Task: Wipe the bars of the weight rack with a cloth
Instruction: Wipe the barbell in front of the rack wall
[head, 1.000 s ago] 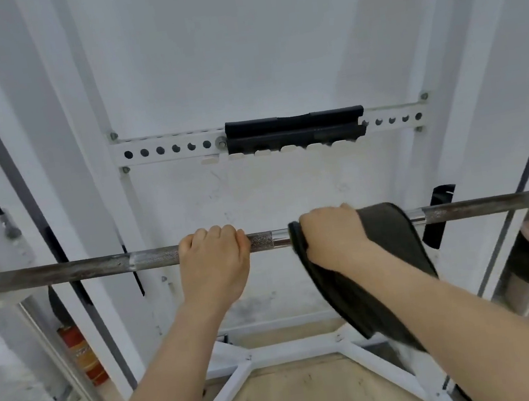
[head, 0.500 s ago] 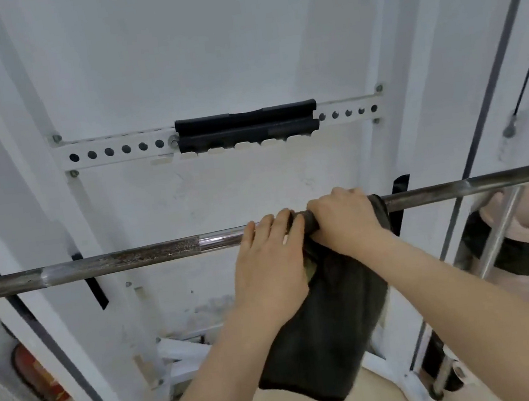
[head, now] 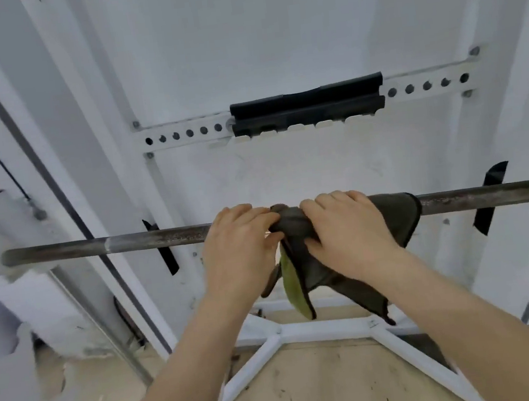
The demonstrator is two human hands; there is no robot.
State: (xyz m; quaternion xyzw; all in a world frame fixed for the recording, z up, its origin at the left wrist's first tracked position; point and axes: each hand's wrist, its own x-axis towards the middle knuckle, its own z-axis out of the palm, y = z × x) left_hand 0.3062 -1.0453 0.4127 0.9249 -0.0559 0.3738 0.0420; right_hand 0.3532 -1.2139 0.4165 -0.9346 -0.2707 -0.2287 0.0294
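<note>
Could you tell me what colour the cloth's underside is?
Yellow-green, where the dark cloth folds below the bar; head view.

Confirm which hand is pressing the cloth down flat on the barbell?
The right hand: its palm lies over the dark cloth draped on the barbell. The left hand only pinches the cloth's bunched end.

One head-worn wide-angle camera is looking forward and slightly down, sitting close to the bar [head: 161,239] crossing mid-frame.

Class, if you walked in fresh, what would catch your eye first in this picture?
Two bare hands, left hand and right hand, press a dark cloth over a rusty steel bar across the middle. Above, a black pad sits on a white perforated strip.
</note>
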